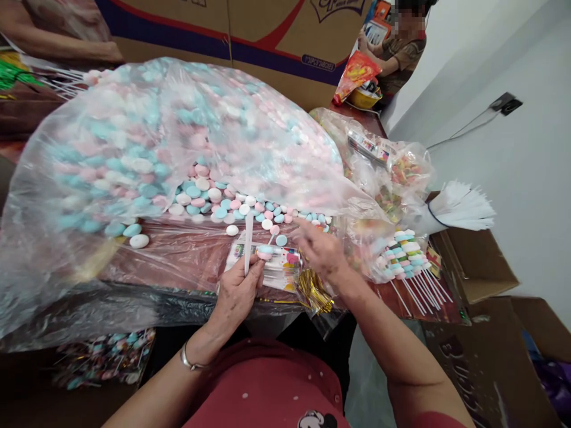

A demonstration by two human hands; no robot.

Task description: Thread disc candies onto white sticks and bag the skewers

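Observation:
My left hand is closed around a narrow white plastic strip, which stands upright. Between its thumb and fingers it also pinches a pink and blue round sweet, with a thin white stick showing just above. My right hand, smeared by motion, hovers to the right of the loose sweets; whether it holds anything is hidden. Beneath my hands lie a clear printed packet and a bunch of gold twist ties. Pink, blue and white sweets spill from a big clear bag.
Finished-looking sweet skewers lie at the right, by a bundle of white sticks and an open carton. Bagged gummy sweets sit behind. A large cardboard box stands at the back; two other people are nearby.

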